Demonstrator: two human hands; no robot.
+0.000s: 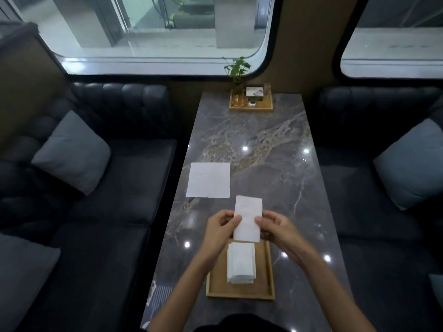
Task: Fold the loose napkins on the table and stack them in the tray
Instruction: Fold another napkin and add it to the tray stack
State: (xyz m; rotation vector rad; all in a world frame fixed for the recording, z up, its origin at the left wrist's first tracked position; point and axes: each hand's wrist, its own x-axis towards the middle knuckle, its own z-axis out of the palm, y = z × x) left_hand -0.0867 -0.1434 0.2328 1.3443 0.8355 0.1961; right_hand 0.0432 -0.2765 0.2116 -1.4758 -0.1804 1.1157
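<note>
A white folded napkin (pixel 248 218) is held upright-long between both hands, just above the far edge of the wooden tray (pixel 215 287). My left hand (pixel 219 230) pinches its left edge and my right hand (pixel 275 230) pinches its right edge. Inside the tray lies a stack of folded napkins (pixel 241 263). One unfolded white napkin (pixel 209 179) lies flat on the grey marble table (pixel 275 168), to the far left of my hands.
A second wooden tray (pixel 251 107) at the table's far end carries a small potted plant (pixel 237 70) and small items. Dark sofas with grey cushions (pixel 72 152) flank the table on both sides. Windows run along the far wall.
</note>
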